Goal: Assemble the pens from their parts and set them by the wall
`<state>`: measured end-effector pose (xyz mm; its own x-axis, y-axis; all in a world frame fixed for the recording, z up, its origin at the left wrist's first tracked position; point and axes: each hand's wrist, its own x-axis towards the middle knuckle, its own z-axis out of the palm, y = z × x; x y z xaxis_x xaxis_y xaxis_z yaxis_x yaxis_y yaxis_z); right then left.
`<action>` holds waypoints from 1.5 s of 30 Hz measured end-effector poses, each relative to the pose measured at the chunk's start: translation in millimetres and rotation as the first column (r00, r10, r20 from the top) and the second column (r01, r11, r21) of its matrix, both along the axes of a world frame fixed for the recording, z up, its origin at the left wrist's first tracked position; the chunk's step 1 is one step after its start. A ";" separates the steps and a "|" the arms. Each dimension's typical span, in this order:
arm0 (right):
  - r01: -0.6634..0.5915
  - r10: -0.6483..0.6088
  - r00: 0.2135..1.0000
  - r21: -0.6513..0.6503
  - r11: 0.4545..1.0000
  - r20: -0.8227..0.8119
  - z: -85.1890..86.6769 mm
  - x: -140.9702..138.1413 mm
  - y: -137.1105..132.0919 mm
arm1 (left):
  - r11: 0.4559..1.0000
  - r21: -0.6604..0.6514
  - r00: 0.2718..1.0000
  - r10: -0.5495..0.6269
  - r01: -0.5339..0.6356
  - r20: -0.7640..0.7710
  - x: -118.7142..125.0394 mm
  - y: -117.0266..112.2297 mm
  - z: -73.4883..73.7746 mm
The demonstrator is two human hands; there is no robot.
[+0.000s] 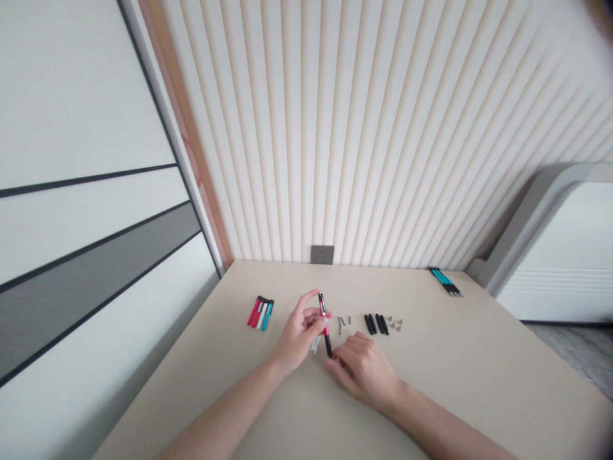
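Note:
My left hand [301,332] is closed around a red and black pen [326,329], which stands nearly upright with its black clip end on top. One finger of that hand reaches up to the top of the pen. My right hand [361,367] has its fingers curled, with thumb and forefinger pinched at the pen's black lower end. The very tip is hidden by those fingers. Behind the left hand lie thin white tubes [315,345], partly covered. Small metal springs [341,322] lie just beyond the pen.
Red, white and blue pen barrels [260,313] lie in a row at the left. Right of the hands are black grip sleeves [377,324] and small metal cone tips [395,324]. Several blue and black pens [445,282] lie at the table's [460,377] back right. A wall socket [322,254] sits behind.

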<state>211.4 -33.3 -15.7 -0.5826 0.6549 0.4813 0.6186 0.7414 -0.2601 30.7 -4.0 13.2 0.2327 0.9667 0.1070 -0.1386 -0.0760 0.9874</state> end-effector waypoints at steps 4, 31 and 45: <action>-0.040 0.040 0.999 -0.011 0.999 0.003 3.7 11.8 8.2 | 0.997 -0.005 0.996 -0.083 0.083 -0.026 -2.9 -2.3 1.8; -0.124 0.124 0.992 -0.008 0.992 0.027 4.5 34.3 26.1 | 0.978 -0.018 0.977 -0.209 0.210 0.036 -3.9 -6.1 5.1; -0.148 0.148 0.989 -0.084 0.985 -0.004 13.0 28.8 21.0 | 0.996 0.029 0.996 -0.081 0.080 0.034 -3.5 -2.6 -8.3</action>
